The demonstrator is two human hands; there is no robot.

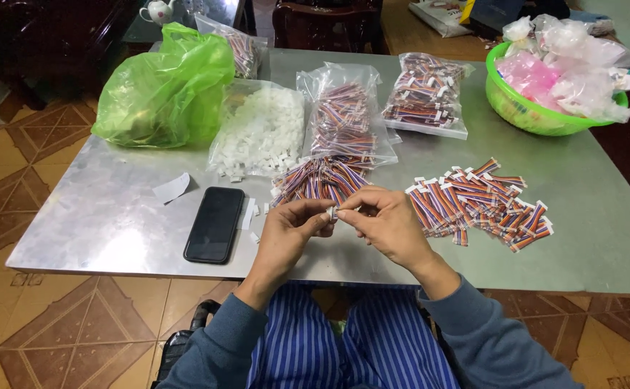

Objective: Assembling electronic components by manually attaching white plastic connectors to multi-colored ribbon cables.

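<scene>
My left hand (pixel 290 229) and my right hand (pixel 385 222) meet above the near edge of the metal table (pixel 113 223), fingertips pinched together on a small white connector (pixel 333 212). Just behind my hands lies a pile of striped ribbon cables (pixel 318 179) without plugs. To the right of my right hand spreads a heap of striped cables with white connectors (pixel 484 203). A clear bag of loose white connectors (pixel 261 130) lies open behind my left hand, a few pieces spilled near it.
A black phone (pixel 215 223) lies left of my hands, a paper scrap (pixel 171 189) beyond it. Two clear bags of cables (pixel 344 115) (pixel 426 94), a green plastic bag (pixel 167 90) and a green basket of bags (pixel 538 108) stand at the back.
</scene>
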